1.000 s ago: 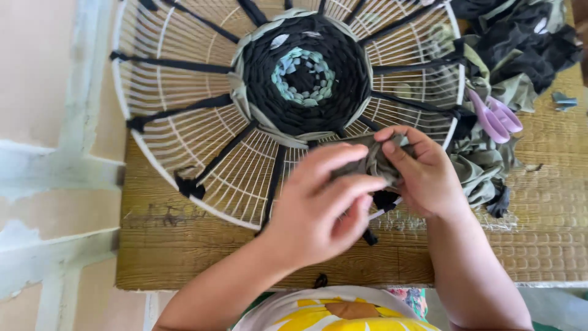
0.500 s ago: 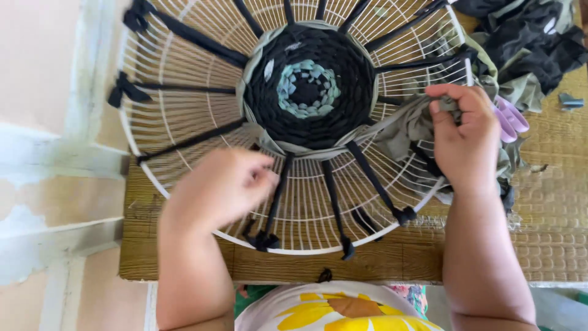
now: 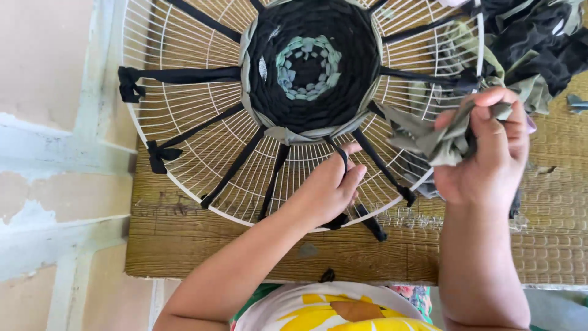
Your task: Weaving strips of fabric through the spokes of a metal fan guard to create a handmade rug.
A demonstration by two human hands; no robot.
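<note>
Left hand [image 3: 327,187]: laid on the white wire fan guard [image 3: 184,132], lower-mid rim; fingers curled, a black fabric spoke [image 3: 343,160] hooked by the index finger just below the woven edge. Not spread.
Right hand [image 3: 484,156]: raised over the guard's right rim; thumb & fingers pinched shut on a bunched grey-green fabric strip [image 3: 429,138].
Strip: run from the pinch leftward to the outer edge of the round weave [image 3: 309,64], where it is tucked in; slack & crumpled btw. the two.
Weave: seated at the guard's centre; light teal core, wide black band around it, thin grey-green ring at the outside.
Spokes: black strips stretched from the weave out to the rim, knotted at the rim, e.g. knot [image 3: 128,83] at left & another lower left [image 3: 156,156]. Two loose black ends are seen hanging past the rim near the left hand.
Fan guard: laid flat on the bench [image 3: 184,245], overhanging its left edge.
Bench: wood-grain top; woven-texture mat [image 3: 551,245] on the right part.
Scrap pile [image 3: 539,43]: black & grey-green fabric heaped at upper right, touching the guard's rim, behind the right hand.
Near edge: yellow-and-white shirt [image 3: 331,309] of the person seen at bottom.
Left of bench: pale floor [image 3: 49,153], worn paint.
</note>
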